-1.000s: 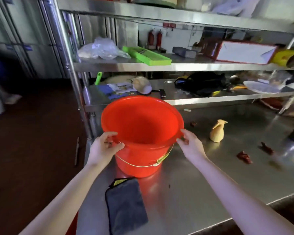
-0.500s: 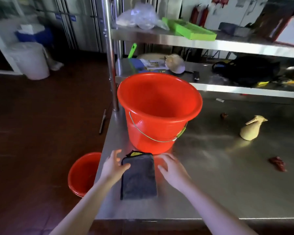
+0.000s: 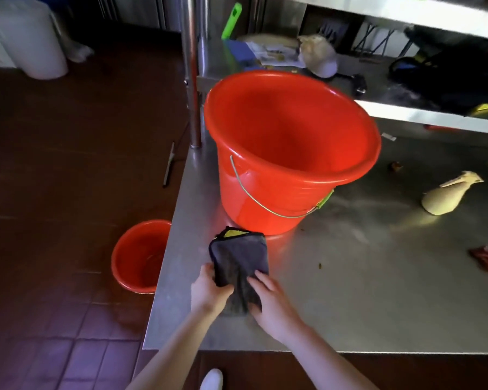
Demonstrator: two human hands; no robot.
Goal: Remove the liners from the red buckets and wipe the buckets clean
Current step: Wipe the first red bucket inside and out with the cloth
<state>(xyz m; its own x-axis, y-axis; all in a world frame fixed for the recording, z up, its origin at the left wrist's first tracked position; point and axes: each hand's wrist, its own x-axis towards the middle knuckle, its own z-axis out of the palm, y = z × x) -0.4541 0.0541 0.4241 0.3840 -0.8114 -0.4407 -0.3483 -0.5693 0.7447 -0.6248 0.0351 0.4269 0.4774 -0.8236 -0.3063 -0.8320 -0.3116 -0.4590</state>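
Note:
A big red bucket [image 3: 288, 153] with a wire handle stands upright on the steel table [image 3: 350, 299], with no liner visible inside. In front of it lies a dark grey cloth [image 3: 238, 257] with a yellow inner corner. My left hand [image 3: 207, 291] grips the cloth's near left edge and my right hand [image 3: 268, 299] pinches its near right edge, bunching the fabric between them. A second, smaller red bucket [image 3: 138, 254] sits on the floor beside the table's left edge.
A beige bird-shaped object [image 3: 448, 197] and red scraps [image 3: 485, 260] lie on the table to the right. A steel shelf post [image 3: 192, 71] rises behind the bucket, with cluttered shelves beyond it. A white bin [image 3: 26, 38] stands at the far left on the brown tiled floor.
Both hands left the big bucket's rim, came down to the cloth and closed on its near end, which is now bunched. The view tilted down and left.

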